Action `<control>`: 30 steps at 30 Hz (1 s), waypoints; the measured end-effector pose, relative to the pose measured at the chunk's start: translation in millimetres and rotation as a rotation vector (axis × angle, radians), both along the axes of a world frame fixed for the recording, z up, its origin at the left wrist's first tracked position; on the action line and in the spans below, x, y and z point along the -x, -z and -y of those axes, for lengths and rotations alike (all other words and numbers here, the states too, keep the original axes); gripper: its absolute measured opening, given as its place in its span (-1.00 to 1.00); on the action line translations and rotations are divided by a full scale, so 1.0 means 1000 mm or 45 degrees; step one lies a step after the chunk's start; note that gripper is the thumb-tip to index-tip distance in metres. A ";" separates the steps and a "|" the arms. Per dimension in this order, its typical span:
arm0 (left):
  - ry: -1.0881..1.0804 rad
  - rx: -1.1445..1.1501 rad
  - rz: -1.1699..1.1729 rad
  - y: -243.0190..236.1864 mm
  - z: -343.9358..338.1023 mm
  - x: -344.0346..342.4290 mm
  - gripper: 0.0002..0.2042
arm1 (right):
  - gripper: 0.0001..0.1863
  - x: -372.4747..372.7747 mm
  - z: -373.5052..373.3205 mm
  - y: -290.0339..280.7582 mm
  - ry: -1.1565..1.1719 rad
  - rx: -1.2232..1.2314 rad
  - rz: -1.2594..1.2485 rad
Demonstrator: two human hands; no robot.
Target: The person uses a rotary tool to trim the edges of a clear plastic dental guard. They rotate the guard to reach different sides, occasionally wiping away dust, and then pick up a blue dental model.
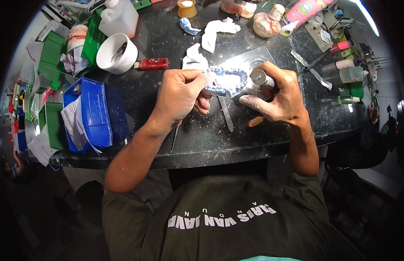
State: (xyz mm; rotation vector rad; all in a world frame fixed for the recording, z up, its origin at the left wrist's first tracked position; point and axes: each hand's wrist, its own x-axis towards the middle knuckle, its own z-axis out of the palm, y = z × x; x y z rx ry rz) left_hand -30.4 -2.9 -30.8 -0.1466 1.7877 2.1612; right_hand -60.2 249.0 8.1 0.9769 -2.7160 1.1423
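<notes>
My left hand (pixel 178 93) pinches the left edge of a dental model (pixel 217 89), horseshoe-shaped and blue-grey with a glaring white middle. The thumb lies on top and the other fingers curl underneath. Close by on the right, my right hand (pixel 282 98) curls round a small pale bottle (pixel 259 77) with a round top, tilted toward the model. A clear plastic sheet (pixel 265 54) lies behind both. Below the model a flat metal spatula (pixel 226 114) rests on the dark table, and a small tool with an amber handle (pixel 255 122) lies under my right hand.
A white tub (pixel 117 53), a red lighter-like block (pixel 154 64) and a blue bin (pixel 95 115) stand left. Crumpled white tissue (pixel 215 35) and a blue moulded piece (pixel 189 27) lie at the back. Several bottles and a pink can (pixel 304 12) crowd the right and far side.
</notes>
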 end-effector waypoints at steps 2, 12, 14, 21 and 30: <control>-0.037 0.061 -0.013 -0.003 0.000 -0.001 -0.76 | -0.49 0.000 0.000 0.003 0.028 -0.069 -0.058; -0.076 0.153 -0.102 -0.004 0.001 -0.004 -0.67 | -0.42 -0.004 0.012 0.015 0.158 -0.294 -0.219; -0.062 0.121 -0.085 -0.006 0.000 -0.004 -0.67 | -0.43 -0.005 0.014 0.014 0.171 -0.311 -0.200; -0.033 0.095 -0.019 -0.008 0.000 -0.005 -0.68 | -0.50 -0.009 0.021 0.020 0.280 -0.484 -0.314; -0.062 0.272 -0.307 0.000 -0.002 -0.006 -0.79 | -0.57 -0.009 0.022 0.024 0.223 -0.540 -0.354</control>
